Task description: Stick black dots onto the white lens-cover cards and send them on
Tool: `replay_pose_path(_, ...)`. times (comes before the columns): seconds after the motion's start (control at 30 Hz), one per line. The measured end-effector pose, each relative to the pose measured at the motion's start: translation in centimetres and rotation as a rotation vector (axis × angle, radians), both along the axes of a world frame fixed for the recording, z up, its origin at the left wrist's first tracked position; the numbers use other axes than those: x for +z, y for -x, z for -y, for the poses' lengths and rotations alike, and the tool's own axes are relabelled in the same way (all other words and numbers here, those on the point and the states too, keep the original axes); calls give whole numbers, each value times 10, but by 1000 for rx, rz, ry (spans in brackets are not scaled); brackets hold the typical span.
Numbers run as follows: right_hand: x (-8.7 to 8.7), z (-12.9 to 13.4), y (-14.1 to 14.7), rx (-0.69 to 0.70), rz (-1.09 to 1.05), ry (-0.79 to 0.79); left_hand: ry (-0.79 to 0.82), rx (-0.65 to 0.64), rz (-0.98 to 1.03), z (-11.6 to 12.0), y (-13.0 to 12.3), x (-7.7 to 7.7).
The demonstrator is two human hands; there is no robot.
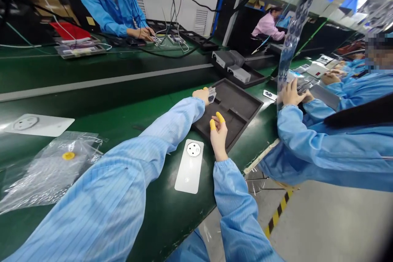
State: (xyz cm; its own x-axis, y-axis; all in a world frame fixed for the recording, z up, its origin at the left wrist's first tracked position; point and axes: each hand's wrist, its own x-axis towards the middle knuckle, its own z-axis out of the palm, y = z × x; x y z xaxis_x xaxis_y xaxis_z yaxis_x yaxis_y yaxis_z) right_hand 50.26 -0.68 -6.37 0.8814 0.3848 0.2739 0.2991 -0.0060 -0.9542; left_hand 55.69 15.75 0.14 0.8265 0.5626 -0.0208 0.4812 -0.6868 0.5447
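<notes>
My left hand (pixel 201 95) reaches out over the left edge of a black tray (pixel 255 110). Its fingers are closed on a small stack of phone back covers (pixel 212 95), seen nearly edge-on. Above the tray's near side, my right hand (pixel 218 135) is held with thumb and fingers apart and nothing between them. Yellow finger cots cover some fingertips. A white phone back cover (pixel 188 174) with a round camera ring lies on the green table (pixel 159 217), left of my right wrist. Another white cover (pixel 55 126) rests at the far left.
Clear plastic bags (pixel 52 168) lie at the left, a yellow finger cot (pixel 68 155) on them. Grey boxes (pixel 239 73) fill a second tray behind mine. A co-worker's hands (pixel 291 92) work close on the right, beside a hanging plastic strip (pixel 288 49). Another person sits opposite.
</notes>
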Motion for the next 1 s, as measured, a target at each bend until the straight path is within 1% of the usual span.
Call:
replay_pose_path(0.07,-3,1,0,26,52,70,-37,-5,-11,-6,1,-1)
replay_pose_path(0.2,-6,3,5,165,173,208,-111,-29,-21,-18,9,-2)
replay_pose_path(0.27,-7,4,8,209,222,255,-138,-15,-30,-23,12,-3)
replay_pose_path(0.4,-6,4,6,240,301,309,-145,55,-75,-33,19,-5)
replay_pose_path(0.53,6,4,9,231,358,340,-127,61,-73,-40,37,-4)
replay_pose_path(0.6,12,11,25,237,381,351,-119,75,-56,-41,47,-3)
replay_pose_path(0.67,12,24,56,266,408,395,-111,106,-31,-43,59,0)
replay_pose_path(0.7,8,33,75,297,426,432,-110,128,-13,-46,67,2)
replay_pose_path(0.77,-4,55,115,338,518,627,-116,190,22,-56,89,5)
replay_pose_path(0.83,-20,80,145,409,631,767,-117,283,40,-73,123,10)
replay_pose_path(0.87,-27,91,153,419,684,794,-111,343,41,-84,145,13)
replay_pose_path(0.93,-40,105,157,462,766,798,-80,472,44,-104,199,24)
replay_pose_path(1.0,-45,110,155,481,834,777,-31,569,78,-114,257,42)
